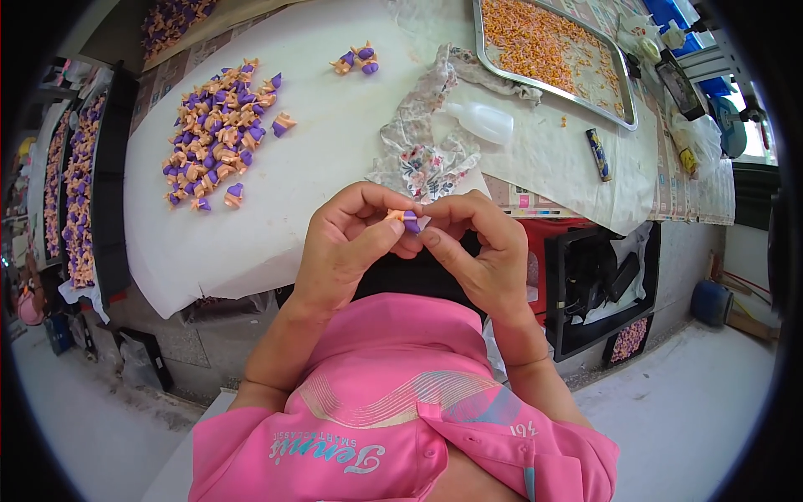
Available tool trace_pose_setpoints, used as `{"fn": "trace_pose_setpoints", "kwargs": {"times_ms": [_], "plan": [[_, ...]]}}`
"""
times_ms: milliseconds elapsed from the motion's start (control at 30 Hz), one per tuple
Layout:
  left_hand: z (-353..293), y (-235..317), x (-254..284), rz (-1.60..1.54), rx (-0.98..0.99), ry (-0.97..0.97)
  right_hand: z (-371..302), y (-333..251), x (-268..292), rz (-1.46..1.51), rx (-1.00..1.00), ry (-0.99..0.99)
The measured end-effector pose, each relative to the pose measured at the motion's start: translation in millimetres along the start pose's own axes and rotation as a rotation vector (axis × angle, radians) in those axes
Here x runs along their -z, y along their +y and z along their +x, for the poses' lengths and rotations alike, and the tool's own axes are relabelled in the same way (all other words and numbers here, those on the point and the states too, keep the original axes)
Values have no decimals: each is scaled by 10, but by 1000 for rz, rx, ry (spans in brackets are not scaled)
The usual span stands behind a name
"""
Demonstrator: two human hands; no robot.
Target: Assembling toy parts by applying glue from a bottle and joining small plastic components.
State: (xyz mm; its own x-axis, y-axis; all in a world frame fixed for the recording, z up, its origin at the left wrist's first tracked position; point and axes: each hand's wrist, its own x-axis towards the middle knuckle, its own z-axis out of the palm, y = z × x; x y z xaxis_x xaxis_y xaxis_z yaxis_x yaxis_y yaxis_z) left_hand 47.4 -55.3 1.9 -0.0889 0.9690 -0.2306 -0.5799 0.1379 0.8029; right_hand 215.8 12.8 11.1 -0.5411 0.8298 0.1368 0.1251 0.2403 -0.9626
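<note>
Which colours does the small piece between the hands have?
The small piece: peach and purple, in the head view.

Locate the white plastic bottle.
In the head view, the white plastic bottle lies right of centre, beside the bunched floral cloth and just below the metal tray.

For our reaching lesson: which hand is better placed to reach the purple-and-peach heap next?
Probably the left hand: the heap lies on its side; the right hand is farther.

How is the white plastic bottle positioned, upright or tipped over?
Tipped over: the white plastic bottle lies on its side, its narrow end pointing toward the floral cloth.
</note>
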Motion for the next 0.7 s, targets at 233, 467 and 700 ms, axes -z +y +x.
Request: {"fn": "trace_pose_setpoints", "kwargs": {"times_ms": [233,467,700], "plan": [[-37,29,-2,-57,87,-3,26,-12,-33,-6,73,-28],[-50,9,10,-46,18,-38,28,-42,-44,5,47,-19],[-64,-16,22,-81,48,-35,39,-39,-19,-43,85,-38]]}}
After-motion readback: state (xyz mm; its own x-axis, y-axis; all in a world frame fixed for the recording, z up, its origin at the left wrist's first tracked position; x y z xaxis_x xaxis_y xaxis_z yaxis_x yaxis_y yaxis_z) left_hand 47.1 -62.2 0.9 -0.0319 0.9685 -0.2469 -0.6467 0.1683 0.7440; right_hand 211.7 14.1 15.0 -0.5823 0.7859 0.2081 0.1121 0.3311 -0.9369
